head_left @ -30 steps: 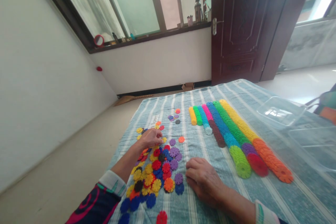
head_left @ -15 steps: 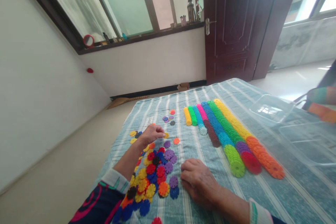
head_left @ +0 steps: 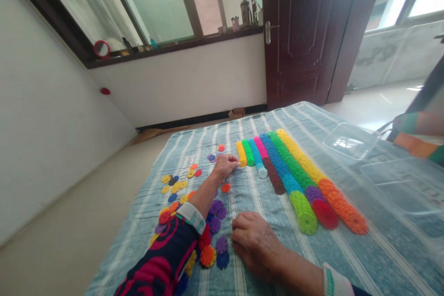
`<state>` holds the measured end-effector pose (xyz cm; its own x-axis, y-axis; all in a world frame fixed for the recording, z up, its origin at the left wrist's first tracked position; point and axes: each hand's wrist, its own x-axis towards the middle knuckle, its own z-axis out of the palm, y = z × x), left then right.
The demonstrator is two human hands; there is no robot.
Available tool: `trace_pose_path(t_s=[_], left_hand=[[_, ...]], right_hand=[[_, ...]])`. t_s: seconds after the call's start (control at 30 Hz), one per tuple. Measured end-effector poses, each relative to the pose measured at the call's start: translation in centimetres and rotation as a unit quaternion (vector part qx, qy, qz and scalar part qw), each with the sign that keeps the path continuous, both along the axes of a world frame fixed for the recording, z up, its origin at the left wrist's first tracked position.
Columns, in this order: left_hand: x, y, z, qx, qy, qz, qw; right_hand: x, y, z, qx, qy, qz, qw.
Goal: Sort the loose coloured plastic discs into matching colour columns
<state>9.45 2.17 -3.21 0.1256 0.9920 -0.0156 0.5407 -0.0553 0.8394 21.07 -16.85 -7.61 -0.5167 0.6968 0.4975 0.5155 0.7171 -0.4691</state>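
My left hand (head_left: 226,166) reaches across the cloth, thumb and fingers pinched on a yellow notched plastic disc at the near end of the short yellow row (head_left: 241,153). The fingers mostly cover that disc. Curled on the cloth, my right hand (head_left: 255,239) has its fingers folded under, and anything inside is hidden. Beside it lie a purple disc (head_left: 222,244) and a dark blue disc (head_left: 222,260). My left forearm partly covers a loose pile of mixed discs, including an orange disc (head_left: 207,255). Overlapping discs form several coloured rows, among them a long green row (head_left: 291,159).
A clear plastic box (head_left: 350,144) and a clear lid (head_left: 398,185) lie on the right of the striped cloth (head_left: 255,282). Behind them another person's arm (head_left: 418,127) shows at the edge. A dark red door (head_left: 308,32) stands beyond the far edge.
My left hand has moved right with the yellow disc, from above the loose pile to the short yellow row. My right hand keeps its place. The view has shifted slightly.
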Motion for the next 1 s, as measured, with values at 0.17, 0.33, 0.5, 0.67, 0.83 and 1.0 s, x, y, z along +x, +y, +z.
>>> trace_pose_path(t_s=[0.17,0.33,0.5,0.67,0.83,1.0], left_hand=[[0.4,0.5,-0.7,0.031,0.039,-0.003,0.999],[0.4,0.9,-1.1,0.053,0.055,-0.003,0.997],[0.0,1.0,-1.5,0.077,0.075,-0.014,0.994],[-0.2,0.8,-1.7,0.098,0.113,-0.013,0.989],[0.1,0.7,-1.6,0.104,0.152,-0.005,0.983],[0.6,0.5,-1.4,0.105,0.183,0.004,0.977]], right_hand=[[0.0,0.1,-0.1,-0.002,-0.002,0.002,1.000],[0.0,0.1,0.0,0.000,-0.007,-0.002,1.000],[0.0,0.0,0.1,-0.008,-0.011,0.000,1.000],[0.0,0.0,0.2,-0.011,-0.019,0.001,1.000],[0.0,0.0,0.1,-0.005,-0.009,-0.001,1.000],[0.0,0.1,-0.1,-0.005,-0.009,0.000,1.000]])
